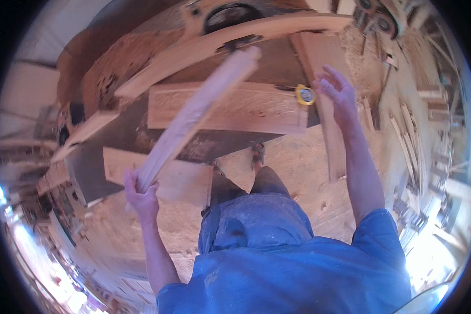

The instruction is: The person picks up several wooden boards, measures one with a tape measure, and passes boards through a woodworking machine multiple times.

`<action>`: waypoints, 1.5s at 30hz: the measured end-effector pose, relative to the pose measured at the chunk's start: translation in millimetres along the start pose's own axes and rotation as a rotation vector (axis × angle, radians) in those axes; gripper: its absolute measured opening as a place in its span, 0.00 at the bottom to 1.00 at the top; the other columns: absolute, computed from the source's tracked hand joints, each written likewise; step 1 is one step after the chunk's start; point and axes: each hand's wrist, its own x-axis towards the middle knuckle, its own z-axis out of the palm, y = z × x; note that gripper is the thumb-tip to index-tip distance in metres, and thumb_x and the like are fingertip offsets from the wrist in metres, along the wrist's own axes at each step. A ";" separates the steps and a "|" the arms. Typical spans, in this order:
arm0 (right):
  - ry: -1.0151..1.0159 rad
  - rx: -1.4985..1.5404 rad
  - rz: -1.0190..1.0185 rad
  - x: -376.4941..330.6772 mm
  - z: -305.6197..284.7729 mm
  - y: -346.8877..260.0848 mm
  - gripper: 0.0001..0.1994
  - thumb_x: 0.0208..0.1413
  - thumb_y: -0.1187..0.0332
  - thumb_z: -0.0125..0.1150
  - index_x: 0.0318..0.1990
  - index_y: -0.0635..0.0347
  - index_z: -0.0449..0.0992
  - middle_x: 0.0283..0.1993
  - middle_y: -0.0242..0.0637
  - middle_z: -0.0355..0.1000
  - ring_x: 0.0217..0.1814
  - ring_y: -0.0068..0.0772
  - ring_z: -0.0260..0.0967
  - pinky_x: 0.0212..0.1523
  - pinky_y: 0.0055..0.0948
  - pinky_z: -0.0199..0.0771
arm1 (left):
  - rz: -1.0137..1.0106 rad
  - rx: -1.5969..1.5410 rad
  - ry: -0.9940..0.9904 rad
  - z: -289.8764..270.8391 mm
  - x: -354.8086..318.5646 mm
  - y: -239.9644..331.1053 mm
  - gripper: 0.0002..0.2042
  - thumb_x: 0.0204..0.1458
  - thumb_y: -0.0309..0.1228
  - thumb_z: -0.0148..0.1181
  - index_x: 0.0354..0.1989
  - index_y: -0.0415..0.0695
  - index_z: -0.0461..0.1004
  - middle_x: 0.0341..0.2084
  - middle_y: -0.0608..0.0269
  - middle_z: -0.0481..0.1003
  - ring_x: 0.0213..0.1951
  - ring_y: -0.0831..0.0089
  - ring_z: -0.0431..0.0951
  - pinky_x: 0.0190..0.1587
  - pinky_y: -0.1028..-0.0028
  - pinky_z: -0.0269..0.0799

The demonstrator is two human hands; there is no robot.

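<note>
Where the yellow tape measure (305, 94) rests, a flat board (251, 107) extends leftward, partly obscured by the held plank (193, 112). Beyond the tape measure runs a long board (293, 23); nearer and well left lies a short board (186, 180). Left of and nearer than the tape measure, the left hand (143, 201) has fingers closed around the plank's near end. Just right of it, the right hand (341, 99) has fingers extended and parted, obscuring part of a side board (329, 141); contact cannot be determined.
</note>
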 end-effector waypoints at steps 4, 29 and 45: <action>-0.210 0.580 0.284 -59.2 88.2 10.9 0.33 0.55 0.66 0.64 0.67 0.61 0.57 0.55 0.38 0.70 0.56 0.36 0.71 0.55 0.37 0.72 | 0.325 0.261 -0.153 -36.3 -14.2 -22.9 0.33 0.33 0.15 0.65 0.56 0.40 0.68 0.47 0.53 0.73 0.53 0.56 0.72 0.57 0.60 0.67; 0.229 0.249 0.443 -294.2 278.9 168.3 0.15 0.53 0.69 0.62 0.47 0.59 0.70 0.39 0.33 0.72 0.37 0.28 0.70 0.33 0.26 0.69 | 0.120 0.226 0.437 -151.8 108.7 -271.8 0.33 0.43 0.19 0.64 0.62 0.34 0.60 0.59 0.46 0.65 0.61 0.49 0.60 0.65 0.58 0.53; 0.224 -0.101 0.607 -240.4 272.6 129.9 0.12 0.56 0.67 0.58 0.46 0.59 0.72 0.24 0.25 0.65 0.18 0.20 0.63 0.16 0.22 0.65 | -0.221 -0.382 0.185 -171.7 118.6 -298.8 0.24 0.54 0.30 0.62 0.57 0.30 0.68 0.41 0.55 0.79 0.43 0.74 0.77 0.46 0.73 0.72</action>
